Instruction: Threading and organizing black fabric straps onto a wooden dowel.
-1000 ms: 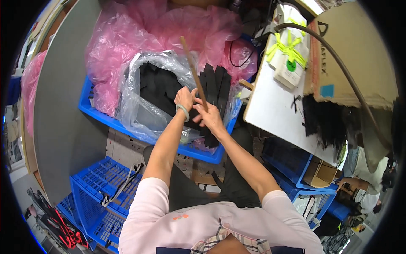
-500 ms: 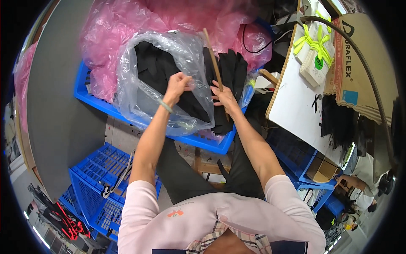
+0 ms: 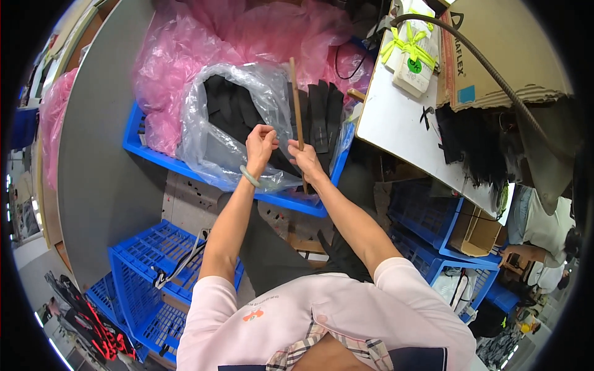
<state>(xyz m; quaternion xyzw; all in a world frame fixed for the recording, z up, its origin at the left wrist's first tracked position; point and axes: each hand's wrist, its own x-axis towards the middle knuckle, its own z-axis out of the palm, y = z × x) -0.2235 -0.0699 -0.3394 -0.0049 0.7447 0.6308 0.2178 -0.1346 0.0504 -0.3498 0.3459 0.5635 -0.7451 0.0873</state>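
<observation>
Wooden stick point(image 3: 297, 105), held near its lower end, rising almost upright over the blue crate point(image 3: 185, 168). Right hand point(image 3: 306, 157) closed around the stick. Left hand point(image 3: 261, 141), curled into a loose fist just beside it, fingers pressed together; what it pinches cannot be told. Below both: clear bag point(image 3: 210, 142) of black pieces point(image 3: 322, 114) in the crate. Behind, pink plastic point(image 3: 185, 49). Right, white surface point(image 3: 396, 117).
</observation>
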